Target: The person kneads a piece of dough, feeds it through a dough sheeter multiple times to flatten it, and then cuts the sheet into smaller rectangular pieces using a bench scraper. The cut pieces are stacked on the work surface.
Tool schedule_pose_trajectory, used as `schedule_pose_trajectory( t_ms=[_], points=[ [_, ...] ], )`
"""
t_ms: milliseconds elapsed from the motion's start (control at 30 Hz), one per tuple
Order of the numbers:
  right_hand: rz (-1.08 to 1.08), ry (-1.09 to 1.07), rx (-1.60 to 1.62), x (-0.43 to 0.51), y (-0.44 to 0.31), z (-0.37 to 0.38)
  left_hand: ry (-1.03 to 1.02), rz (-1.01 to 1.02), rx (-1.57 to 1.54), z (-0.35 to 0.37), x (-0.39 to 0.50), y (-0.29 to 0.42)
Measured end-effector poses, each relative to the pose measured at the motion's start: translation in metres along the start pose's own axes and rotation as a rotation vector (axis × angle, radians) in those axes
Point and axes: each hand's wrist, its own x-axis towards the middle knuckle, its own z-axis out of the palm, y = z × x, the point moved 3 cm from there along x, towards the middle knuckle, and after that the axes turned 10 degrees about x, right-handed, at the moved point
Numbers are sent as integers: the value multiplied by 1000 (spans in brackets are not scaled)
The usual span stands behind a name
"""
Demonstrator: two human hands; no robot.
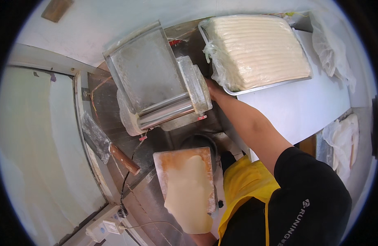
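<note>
A steel dough sheeter (164,104) with shiny rollers and a sloping tray stands ahead. My right hand (211,89) reaches to its right side; the fingers are hidden behind the housing. Below the rollers, a flour-dusted wooden board (162,158) carries a smooth pale dough sheet (189,193), which overhangs the near edge. My left hand (204,239) is under the near end of the sheet; only the wrist area shows, and its fingers are hidden by the dough.
At upper right, a metal tray (262,87) holds rows of plastic-covered dough on a white surface (299,104). A floury cleaver (98,138) with a wooden handle lies left of the sheeter. A power cable (125,184) and a socket block (99,229) are at lower left. A dark round container (216,146) sits behind the board.
</note>
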Motion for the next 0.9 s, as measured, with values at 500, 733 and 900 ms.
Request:
schedule_pose_trajectory(
  t_ms=[500, 733, 900],
  points=[
    [-716, 356, -674, -161, 17, 17, -132, 195, -172, 33, -12, 7],
    [-71, -245, 625, -323, 46, -60, -409, 551, -111, 114, -72, 36],
    [-119, -698, 989, -414, 62, -116, -710, 756, -67, 203, -171, 62]
  ],
)
